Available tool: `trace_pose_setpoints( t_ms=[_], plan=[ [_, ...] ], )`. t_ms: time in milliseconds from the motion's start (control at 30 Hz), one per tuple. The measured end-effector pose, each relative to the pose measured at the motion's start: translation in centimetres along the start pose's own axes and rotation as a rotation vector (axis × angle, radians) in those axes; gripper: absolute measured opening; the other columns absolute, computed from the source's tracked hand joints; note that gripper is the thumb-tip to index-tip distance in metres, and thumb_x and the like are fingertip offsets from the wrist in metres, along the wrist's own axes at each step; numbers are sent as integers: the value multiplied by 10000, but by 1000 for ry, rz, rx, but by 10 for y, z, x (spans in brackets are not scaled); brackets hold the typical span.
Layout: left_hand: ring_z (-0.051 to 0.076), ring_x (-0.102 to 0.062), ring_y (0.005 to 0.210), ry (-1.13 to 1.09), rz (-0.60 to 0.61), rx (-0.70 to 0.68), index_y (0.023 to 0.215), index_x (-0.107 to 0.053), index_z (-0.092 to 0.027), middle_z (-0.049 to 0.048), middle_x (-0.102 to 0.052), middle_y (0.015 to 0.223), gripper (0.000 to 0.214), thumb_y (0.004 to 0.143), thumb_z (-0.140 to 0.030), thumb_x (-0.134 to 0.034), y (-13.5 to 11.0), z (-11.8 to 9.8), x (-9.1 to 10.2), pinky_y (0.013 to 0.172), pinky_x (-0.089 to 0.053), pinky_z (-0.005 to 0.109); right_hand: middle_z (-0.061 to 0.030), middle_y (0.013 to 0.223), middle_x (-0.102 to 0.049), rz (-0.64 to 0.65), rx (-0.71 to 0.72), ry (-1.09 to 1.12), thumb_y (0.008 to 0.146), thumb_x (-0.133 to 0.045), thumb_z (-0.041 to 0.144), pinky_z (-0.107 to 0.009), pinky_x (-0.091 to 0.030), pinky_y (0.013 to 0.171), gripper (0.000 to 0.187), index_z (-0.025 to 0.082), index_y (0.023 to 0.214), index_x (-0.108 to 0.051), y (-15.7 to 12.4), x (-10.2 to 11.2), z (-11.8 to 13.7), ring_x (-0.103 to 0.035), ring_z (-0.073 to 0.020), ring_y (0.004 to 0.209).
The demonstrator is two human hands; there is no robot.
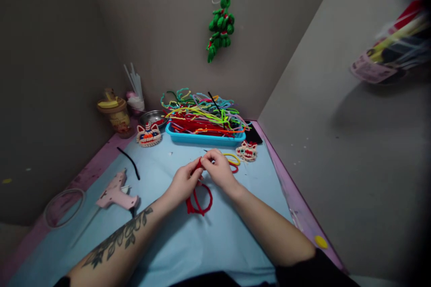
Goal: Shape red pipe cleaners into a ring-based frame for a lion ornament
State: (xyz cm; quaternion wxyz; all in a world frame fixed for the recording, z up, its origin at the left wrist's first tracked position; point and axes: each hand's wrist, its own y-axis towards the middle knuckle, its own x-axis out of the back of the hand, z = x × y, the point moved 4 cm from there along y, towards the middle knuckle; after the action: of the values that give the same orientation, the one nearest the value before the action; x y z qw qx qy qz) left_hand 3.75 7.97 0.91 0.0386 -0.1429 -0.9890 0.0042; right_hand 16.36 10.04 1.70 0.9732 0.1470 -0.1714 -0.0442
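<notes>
My left hand (184,181) and my right hand (219,169) meet over the light blue mat (188,242), both pinched on a red pipe cleaner (199,201). Its upper end is between my fingertips, and its lower part curls into loops on the mat below my hands. A yellow loop (233,158) and a small red loop (235,169) lie just right of my right hand. Beyond them sits a blue tray (202,138) heaped with pipe cleaners of many colours.
A pink glue gun (116,195) and a black pipe cleaner (129,161) lie at left. Two small woven lion faces (148,135) (247,150), a metal bowl (152,118), a lidded cup (114,114) and a green ornament (220,27) on the wall are at the back.
</notes>
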Motion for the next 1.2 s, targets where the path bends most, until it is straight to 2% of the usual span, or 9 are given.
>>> trace_pose_setpoints(
  t_ms=[133, 300, 467, 700, 767, 867, 967, 1067, 1200],
  plan=[
    [119, -528, 544, 21, -39, 18, 1190, -625, -116, 1, -604, 630, 425, 806, -281, -546, 0, 1, 3, 546, -444, 235, 8, 683, -561, 86, -136, 165, 719, -607, 260, -290, -435, 674, 109, 189, 652, -559, 1, -3, -6, -540, -146, 684],
    [127, -571, 614, -29, -80, 22, 1387, -422, -108, 70, -680, 869, 632, 803, -306, -564, 2, 5, 6, 572, -478, 261, 6, 768, -617, 215, -190, 354, 719, -642, 318, -287, -460, 700, 188, 188, 854, -629, 7, 5, -3, -582, -134, 692],
    [135, -569, 629, 82, -62, -24, 1445, -308, -81, 26, -643, 732, 677, 844, -319, -511, 1, 4, 6, 607, -473, 269, -7, 740, -615, 263, -87, 203, 735, -664, 332, -295, -454, 721, 172, 175, 799, -693, 8, 8, 1, -584, -139, 697],
    [126, -587, 678, 162, -26, -85, 1450, -294, -102, 40, -673, 858, 650, 856, -296, -475, -1, 4, 4, 676, -482, 279, 3, 645, -611, 326, -202, 375, 705, -690, 333, -276, -437, 643, 176, 161, 696, -653, 5, -2, -9, -557, -133, 627],
    [134, -604, 712, 123, -10, -88, 1449, -301, -127, 46, -682, 897, 662, 845, -300, -511, 0, 6, 3, 714, -483, 292, 3, 656, -599, 283, -141, 281, 719, -672, 316, -276, -429, 655, 160, 168, 664, -646, 6, 0, -7, -549, -135, 650],
    [171, -636, 858, -87, 8, -21, 1440, -303, -168, 88, -672, 1058, 695, 824, -332, -583, 3, 9, 4, 759, -487, 311, -8, 711, -580, 117, 6, 104, 739, -644, 281, -272, -418, 667, 138, 181, 643, -641, 8, 11, 2, -539, -142, 709],
    [203, -630, 975, -369, -36, 107, 1327, -430, -165, 138, -617, 1210, 550, 846, -383, -581, 8, 11, 10, 799, -488, 323, -16, 738, -562, -44, 110, 23, 756, -623, 250, -273, -413, 656, 119, 188, 656, -635, 11, 26, 11, -532, -147, 724],
    [210, -650, 916, -543, -43, 209, 1138, -552, -130, 149, -662, 1111, 367, 848, -352, -592, 10, 11, 14, 802, -492, 333, -18, 750, -562, -130, 153, 20, 777, -605, 242, -280, -415, 657, 125, 190, 664, -623, 14, 39, 18, -526, -147, 718],
    [237, -665, 899, -695, 142, 326, 1078, -594, -128, 147, -677, 1047, 311, 831, -317, -618, 7, 10, 7, 758, -506, 335, -18, 759, -555, -183, 188, 43, 797, -594, 238, -281, -420, 652, 126, 196, 680, -613, 14, 45, 22, -521, -150, 732]
  ],
)
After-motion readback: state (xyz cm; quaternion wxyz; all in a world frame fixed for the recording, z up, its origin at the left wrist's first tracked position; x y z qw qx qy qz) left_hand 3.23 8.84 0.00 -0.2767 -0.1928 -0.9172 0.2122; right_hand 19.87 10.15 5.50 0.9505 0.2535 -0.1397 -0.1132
